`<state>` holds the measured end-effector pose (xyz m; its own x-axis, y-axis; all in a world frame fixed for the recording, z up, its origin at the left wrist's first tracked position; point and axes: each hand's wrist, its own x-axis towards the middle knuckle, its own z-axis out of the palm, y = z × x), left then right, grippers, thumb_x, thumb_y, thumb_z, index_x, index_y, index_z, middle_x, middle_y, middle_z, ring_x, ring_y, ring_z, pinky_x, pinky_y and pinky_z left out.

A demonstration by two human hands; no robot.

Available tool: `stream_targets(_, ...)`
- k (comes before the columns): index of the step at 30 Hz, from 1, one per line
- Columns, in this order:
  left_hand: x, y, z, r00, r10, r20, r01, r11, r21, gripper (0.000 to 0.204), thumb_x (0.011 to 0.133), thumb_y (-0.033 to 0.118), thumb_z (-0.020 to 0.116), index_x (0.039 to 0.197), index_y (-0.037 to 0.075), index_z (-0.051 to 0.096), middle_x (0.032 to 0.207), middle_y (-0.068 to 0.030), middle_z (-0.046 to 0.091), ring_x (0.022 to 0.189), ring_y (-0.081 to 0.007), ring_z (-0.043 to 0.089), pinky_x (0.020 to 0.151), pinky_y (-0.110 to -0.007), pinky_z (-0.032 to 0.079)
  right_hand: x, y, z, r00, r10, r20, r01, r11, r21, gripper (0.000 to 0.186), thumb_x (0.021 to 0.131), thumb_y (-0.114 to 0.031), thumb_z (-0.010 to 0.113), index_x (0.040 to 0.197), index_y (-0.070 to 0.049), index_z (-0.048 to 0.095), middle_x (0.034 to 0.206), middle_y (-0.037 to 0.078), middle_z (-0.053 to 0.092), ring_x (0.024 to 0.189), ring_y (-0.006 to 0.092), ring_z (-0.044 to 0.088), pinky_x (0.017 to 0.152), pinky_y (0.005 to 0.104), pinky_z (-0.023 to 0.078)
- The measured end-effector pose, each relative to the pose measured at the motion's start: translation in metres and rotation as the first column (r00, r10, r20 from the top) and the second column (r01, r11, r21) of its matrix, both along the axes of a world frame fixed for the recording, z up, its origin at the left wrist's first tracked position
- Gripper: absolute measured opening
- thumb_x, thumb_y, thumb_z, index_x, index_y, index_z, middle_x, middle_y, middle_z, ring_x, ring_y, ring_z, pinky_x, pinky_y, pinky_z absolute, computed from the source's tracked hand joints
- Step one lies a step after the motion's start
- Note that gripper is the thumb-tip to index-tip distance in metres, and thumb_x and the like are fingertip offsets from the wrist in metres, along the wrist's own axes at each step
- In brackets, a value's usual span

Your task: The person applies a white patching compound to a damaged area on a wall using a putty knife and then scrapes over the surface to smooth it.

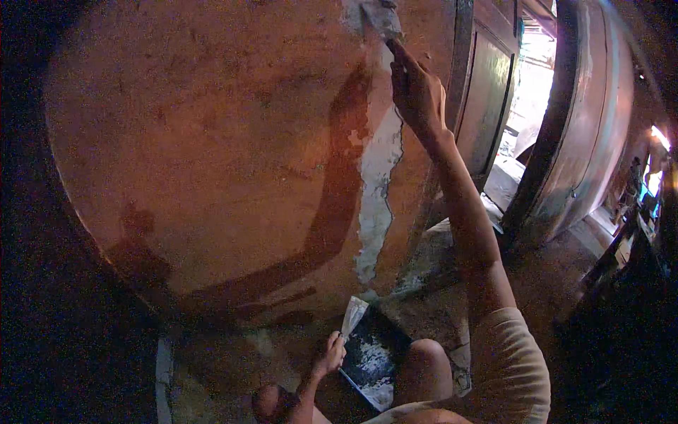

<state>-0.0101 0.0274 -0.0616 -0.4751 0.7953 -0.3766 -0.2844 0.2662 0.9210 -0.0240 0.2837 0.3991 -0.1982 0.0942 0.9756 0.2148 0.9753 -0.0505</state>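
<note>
My right hand (418,95), arm stretched upward, is closed on the handle of a putty knife (381,20) whose blade lies against the orange-brown wall (233,134). Below it a long, ragged strip of pale filler (378,191) runs down the wall. My left hand (330,353) is low by my knees, closed around a second putty knife (355,311) with a pale, smeared blade pointing up. That blade is over the far left edge of a black tray (387,328), where white paste (374,357) is spread.
To the right of the wall stands a wooden door (487,92), beside a bright doorway (533,92). A pinkish wall section (593,120) bulges beyond it. The floor (233,374) is dim, and my arm's shadow (339,177) falls across the wall.
</note>
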Motion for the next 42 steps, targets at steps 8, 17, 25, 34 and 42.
stream_targets(8,0.002,-0.021,0.053,0.974,0.205,-0.093,-0.183,0.962,0.204,0.033,0.089,0.038,0.034,0.099,0.007,0.042,0.052,0.0001,0.037,0.038,-0.0081,0.035,0.035,-0.024,0.033,0.055,-0.027,-0.115,0.970,0.238,0.041,-0.214,0.925,-0.315,0.038,0.085,-0.019,0.047,0.122,-0.014,0.040,0.077,0.011,0.060,0.059,0.0202,0.058,0.050,0.0304,0.045)
stream_targets(17,-0.011,-0.038,0.117,0.981,0.194,0.006,-0.188,0.942,0.278,0.031,0.091,0.033,0.031,0.100,0.006,0.045,0.058,0.0016,0.039,0.042,-0.0054,0.037,0.037,-0.021,0.033,0.124,-0.093,-0.252,0.593,0.674,-0.441,-0.047,-0.518,-0.854,0.046,0.086,-0.032,0.043,0.122,-0.004,0.037,0.052,0.004,0.043,0.032,0.0080,0.035,0.027,0.0212,0.029)
stream_targets(25,0.005,-0.047,0.139,0.984,0.166,-0.058,-0.153,0.971,0.186,0.026,0.090,0.029,0.033,0.098,0.008,0.046,0.060,0.0002,0.041,0.043,-0.0064,0.038,0.037,-0.021,0.033,0.124,-0.085,-0.296,0.666,0.720,-0.195,0.079,-0.327,-0.942,0.037,0.085,-0.033,0.046,0.110,-0.006,0.047,0.053,0.001,0.045,0.034,0.0052,0.036,0.030,0.0194,0.029)
stream_targets(34,0.005,-0.052,0.138,0.966,0.096,0.242,-0.166,0.943,0.289,0.028,0.089,0.030,0.034,0.097,0.006,0.044,0.061,-0.0002,0.040,0.041,-0.0062,0.036,0.035,-0.020,0.032,0.143,-0.038,-0.354,0.541,0.840,0.037,0.076,-0.005,-0.997,0.037,0.087,-0.028,0.045,0.110,0.001,0.050,0.086,0.004,0.057,0.075,0.0093,0.052,0.062,0.0217,0.042)
stream_targets(42,0.002,-0.053,0.136,0.967,0.056,0.249,-0.125,0.955,0.269,0.029,0.089,0.030,0.035,0.100,0.005,0.044,0.060,0.0009,0.039,0.041,-0.0058,0.036,0.035,-0.021,0.032,0.159,-0.038,-0.336,0.532,0.846,0.034,0.094,-0.020,-0.995,0.039,0.087,-0.026,0.045,0.113,0.003,0.048,0.102,0.003,0.056,0.092,0.0085,0.049,0.082,0.0233,0.037)
